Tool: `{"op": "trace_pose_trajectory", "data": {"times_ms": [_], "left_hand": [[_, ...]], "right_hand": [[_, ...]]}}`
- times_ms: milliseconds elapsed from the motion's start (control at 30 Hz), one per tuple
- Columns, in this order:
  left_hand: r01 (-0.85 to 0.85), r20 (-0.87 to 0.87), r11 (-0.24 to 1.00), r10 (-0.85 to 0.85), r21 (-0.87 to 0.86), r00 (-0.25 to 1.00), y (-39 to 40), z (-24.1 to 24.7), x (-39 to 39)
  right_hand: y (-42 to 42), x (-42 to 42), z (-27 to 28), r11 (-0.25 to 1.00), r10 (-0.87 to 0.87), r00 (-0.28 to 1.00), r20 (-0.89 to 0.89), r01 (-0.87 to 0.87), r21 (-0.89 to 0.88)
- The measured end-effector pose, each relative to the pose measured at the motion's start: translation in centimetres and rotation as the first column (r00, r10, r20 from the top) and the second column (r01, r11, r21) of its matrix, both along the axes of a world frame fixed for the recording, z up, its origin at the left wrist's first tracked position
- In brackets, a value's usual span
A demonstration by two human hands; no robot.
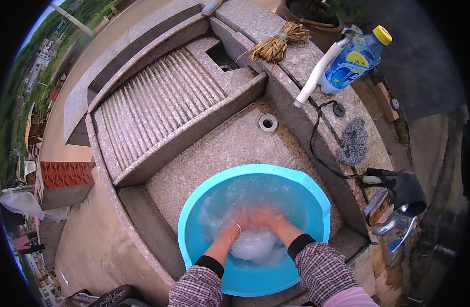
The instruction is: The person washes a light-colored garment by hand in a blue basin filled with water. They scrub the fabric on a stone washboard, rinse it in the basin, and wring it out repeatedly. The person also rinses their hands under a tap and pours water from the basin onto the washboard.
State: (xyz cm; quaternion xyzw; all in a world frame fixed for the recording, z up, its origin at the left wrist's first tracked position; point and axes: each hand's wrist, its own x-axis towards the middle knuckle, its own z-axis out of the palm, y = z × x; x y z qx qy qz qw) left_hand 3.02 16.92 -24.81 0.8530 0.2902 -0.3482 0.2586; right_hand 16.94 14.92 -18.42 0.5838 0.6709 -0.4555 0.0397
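A bright blue plastic basin (196,192) of cloudy water sits in the stone sink. My left hand (236,217), a bangle at its wrist, is under the water near the basin's middle. Close beside it, my right hand (263,215) is submerged too. Just below and between the wrists shows a pale, rounded mass (254,243), perhaps cloth; the water blurs its outline. Ripples and foam hide my fingers, so their grip is unclear. Both forearms wear checked sleeves with dark cuffs.
Left of the basin lies a ribbed stone washboard (162,107); beyond it is a metal drain (268,123). Along the right ledge are a straw brush (279,44), plastic bottle (351,63), white-hosed tap (319,73), steel-wool scourer (353,142), scrub brush (376,205) and chrome faucet (392,225).
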Motion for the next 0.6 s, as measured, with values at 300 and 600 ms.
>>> {"op": "trace_pose_trajectory", "data": {"times_ms": [300, 600], "left_hand": [[-0.483, 0.126, 0.874, 0.474, 0.048, 0.871, 1.5, 4.6, 1.4], [-0.690, 0.515, 0.717, 0.558, 0.094, 0.650, -8.3, 13.0, -1.7]], "right_hand": [[1.0, 1.6, 0.8, 0.931, -0.365, 0.930, 0.027, 0.365, 0.025], [-4.9, 4.8, -0.1, 0.695, -0.692, 0.721, -0.020, 0.675, 0.248]]}}
